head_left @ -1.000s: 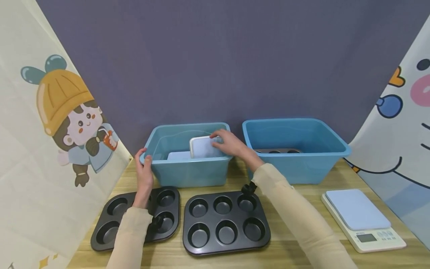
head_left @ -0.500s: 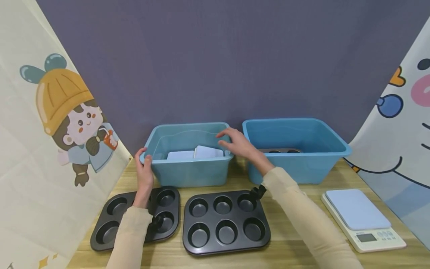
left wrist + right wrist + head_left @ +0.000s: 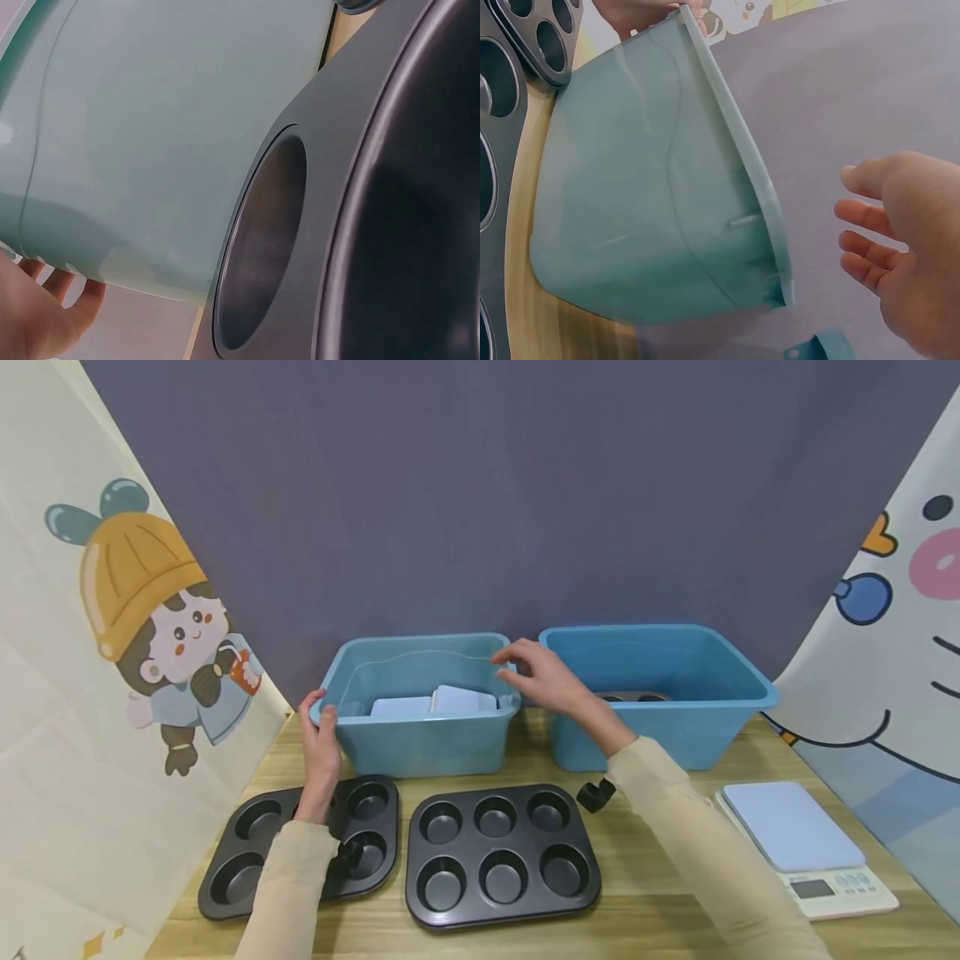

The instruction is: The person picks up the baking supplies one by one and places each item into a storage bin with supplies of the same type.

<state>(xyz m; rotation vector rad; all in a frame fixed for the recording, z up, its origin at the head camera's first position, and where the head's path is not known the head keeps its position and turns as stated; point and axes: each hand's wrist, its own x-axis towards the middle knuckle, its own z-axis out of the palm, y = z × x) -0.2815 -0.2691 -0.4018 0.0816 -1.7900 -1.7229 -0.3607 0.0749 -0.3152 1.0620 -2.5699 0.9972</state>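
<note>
My left hand (image 3: 321,747) grips the left rim of the left blue bin (image 3: 423,752), fingers over the edge and thumb on its front side. Inside that bin lie two flat pale-blue pieces: a lower one (image 3: 401,706) on the left and a tilted one (image 3: 467,700) with a white edge beside it. My right hand (image 3: 551,677) hovers at the bin's right rim with nothing in it, fingers loosely bent and apart from the thumb. In the right wrist view those fingers (image 3: 866,262) stand clear of the bin wall.
A second blue bin (image 3: 637,735) on the right holds a dark muffin tin (image 3: 648,697), mostly hidden. Two more muffin tins lie in front, one in the middle (image 3: 504,893) and one under the left forearm (image 3: 236,881). A kitchen scale (image 3: 795,827) sits at the right.
My right hand has let go of the white-edged pale-blue piece, which now lies in the left bin, and has drawn back to the right. My left hand keeps its grip on the rim.
</note>
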